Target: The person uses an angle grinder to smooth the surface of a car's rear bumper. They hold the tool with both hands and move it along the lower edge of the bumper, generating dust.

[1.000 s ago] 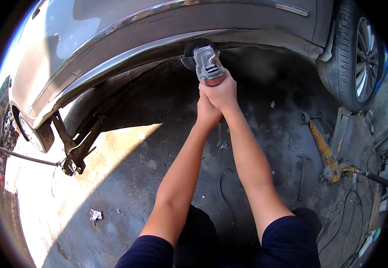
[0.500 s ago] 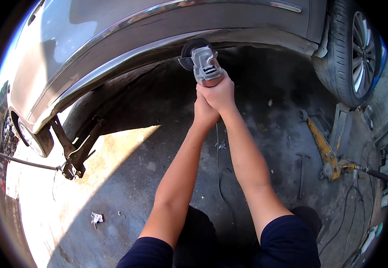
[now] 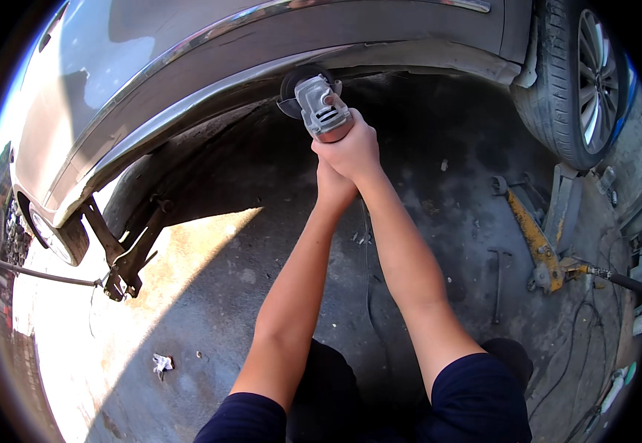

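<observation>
1. Angle grinder [image 3: 322, 109]: just beyond the right hand [image 3: 354, 148], which is clamped on its body; gear head points away from the person.
2. Left hand [image 3: 332, 181]: tucked against the right hand, on its near side (fingers hidden, so cannot tell whether they close on the tool).
3. Black disc [image 3: 304, 77]: ahead and slightly left of the right hand, close under the edge of the car sill [image 3: 424, 55]; contact cannot be made out.
4. Cable [image 3: 368, 288]: on the floor, nearer the person than both hands, between the forearms.
5. Right of the hands: car wheel [image 3: 564, 96], farther forward; yellow jack [image 3: 535, 240] and T-shaped tool [image 3: 497, 288], nearer the person.
6. Left of the hands: dark jack [image 3: 130, 258], partly sunlit floor about it; crumpled scrap [image 3: 162, 364], nearer the person.
</observation>
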Demonstrator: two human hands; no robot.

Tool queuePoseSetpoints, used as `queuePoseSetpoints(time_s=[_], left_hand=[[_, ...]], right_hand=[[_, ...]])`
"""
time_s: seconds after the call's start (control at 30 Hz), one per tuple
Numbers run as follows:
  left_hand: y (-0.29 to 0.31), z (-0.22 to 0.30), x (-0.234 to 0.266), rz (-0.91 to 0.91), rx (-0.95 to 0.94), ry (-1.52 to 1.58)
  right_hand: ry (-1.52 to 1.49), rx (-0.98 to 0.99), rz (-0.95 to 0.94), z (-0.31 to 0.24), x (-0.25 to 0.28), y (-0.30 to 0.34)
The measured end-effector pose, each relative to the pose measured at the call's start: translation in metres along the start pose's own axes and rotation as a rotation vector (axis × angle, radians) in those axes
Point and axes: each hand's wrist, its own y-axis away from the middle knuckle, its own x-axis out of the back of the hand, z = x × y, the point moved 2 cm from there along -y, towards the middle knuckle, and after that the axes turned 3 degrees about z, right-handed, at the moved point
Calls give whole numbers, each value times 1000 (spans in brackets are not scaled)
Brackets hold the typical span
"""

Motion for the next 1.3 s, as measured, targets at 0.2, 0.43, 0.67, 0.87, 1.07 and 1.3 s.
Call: queuePoseSetpoints(time_s=[0.2,0.43,0.67,0.87,1.07,1.3], left_hand=[[2,-8,3,-36,92,4],[0,3,-5,-66,66,72],[-2,0,-3,-31,29,3],[0,5,-4,-14,-33,64],[6,2,-3,-28,-3,51],[-1,4,-1,-31,-82,-18]], right_hand=[[-75,-3,64,10,-4,2],[15,-34,0,12,1,-1],[-30,-53,33,8,2,-1],[18,-65,-27,11,0,-4],[77,-8,-21,19,-5,2],[22,45,27,13,-3,0]])
